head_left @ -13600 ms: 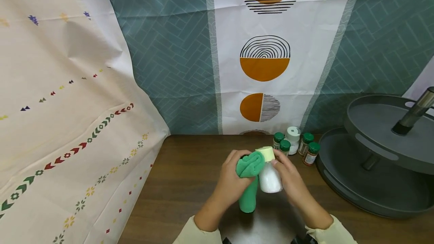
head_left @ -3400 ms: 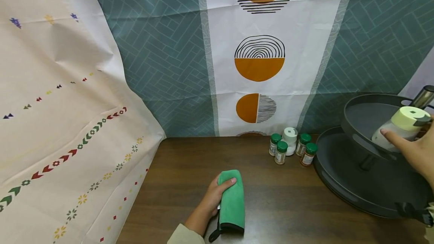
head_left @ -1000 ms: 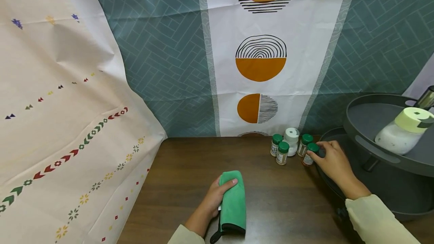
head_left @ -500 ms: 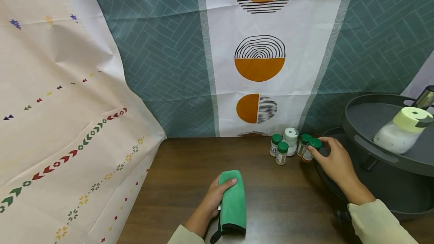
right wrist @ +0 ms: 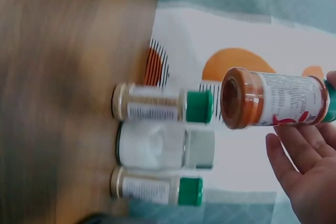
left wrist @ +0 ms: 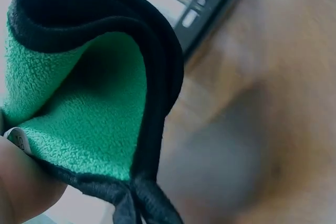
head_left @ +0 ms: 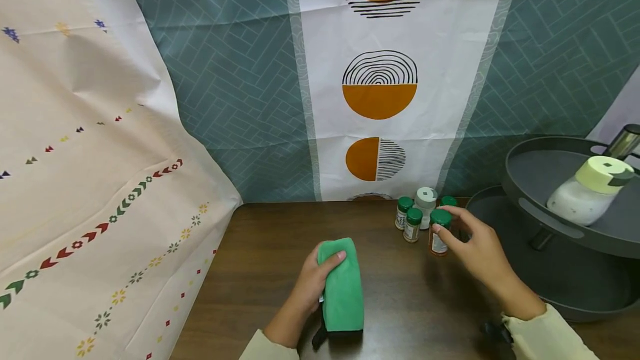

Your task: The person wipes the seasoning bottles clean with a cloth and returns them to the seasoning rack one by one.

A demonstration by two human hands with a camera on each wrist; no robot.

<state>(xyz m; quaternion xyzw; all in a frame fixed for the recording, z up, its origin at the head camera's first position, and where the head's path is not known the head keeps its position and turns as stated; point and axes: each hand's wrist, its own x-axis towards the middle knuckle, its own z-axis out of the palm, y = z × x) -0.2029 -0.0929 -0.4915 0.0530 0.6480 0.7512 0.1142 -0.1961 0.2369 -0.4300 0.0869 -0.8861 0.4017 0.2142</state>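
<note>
My left hand (head_left: 316, 282) grips a folded green cloth (head_left: 342, 288) by its left side, thumb on top. Black trim and a loop mark the cloth's near end; the left wrist view looks into its folds (left wrist: 89, 124). At the right, my right hand (head_left: 477, 246) pinches a spice jar (head_left: 439, 240) by its green cap. Reddish contents and a white label show on this jar (right wrist: 273, 98) in the right wrist view, where its base is off the table. Behind it stand a white-capped jar (head_left: 425, 204) and several green-capped jars (head_left: 412, 229).
A two-tier dark grey round stand (head_left: 545, 199) occupies the right side. On its upper tier a white bottle with a pale yellow cap (head_left: 582, 199) lies tilted. Patterned cloth (head_left: 235, 82) hangs behind the brown table (head_left: 280, 238); a cream cloth (head_left: 125, 210) drapes at left.
The right hand left the white bottle on the upper tier and took hold of the red spice jar. It has lifted that jar and moved it left and nearer. The left hand keeps the cloth.
</note>
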